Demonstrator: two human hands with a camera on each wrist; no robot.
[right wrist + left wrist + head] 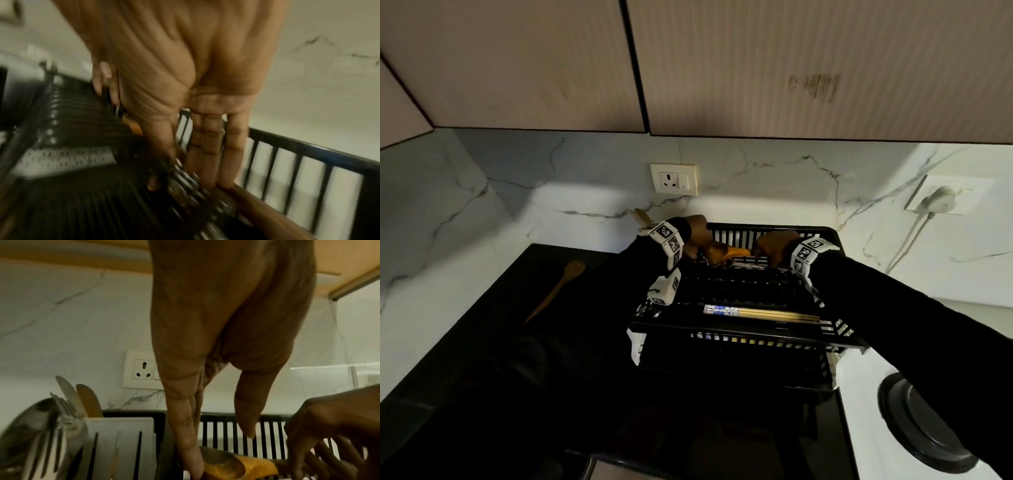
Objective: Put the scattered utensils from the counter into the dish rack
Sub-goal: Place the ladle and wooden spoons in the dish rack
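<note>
Both hands were down at the back of the rack, mid-frame in the head view, setting a wooden spoon on its slats. In the left wrist view the left hand had its fingers long and straight, thumb held apart, one fingertip touching the spoon's bowl at the bottom of the frame. No pinch there. The right hand was on the handle end, lower right of its own view, fingers straight and close together; that picture was too smeared to say whether it was gripping or just pushing.

What could've gone wrong, I reckon: the spoon was lying flat across slats with only fingertips steadying it, so letting go unevenly could have tipped it or rolled it onto the chopsticks at the front edge. A sleeve dragging back might've knocked those loose too.

Count as far as I could see:
- spoons in the rack: one
- spoons on the counter: one, left of centre
- chopsticks: a bundle, looked like two pairs, can't swear to it
- white caddy, lower left of the left wrist view: one, holding one fork, one knife, one wooden piece and one big metal spoon.
</note>
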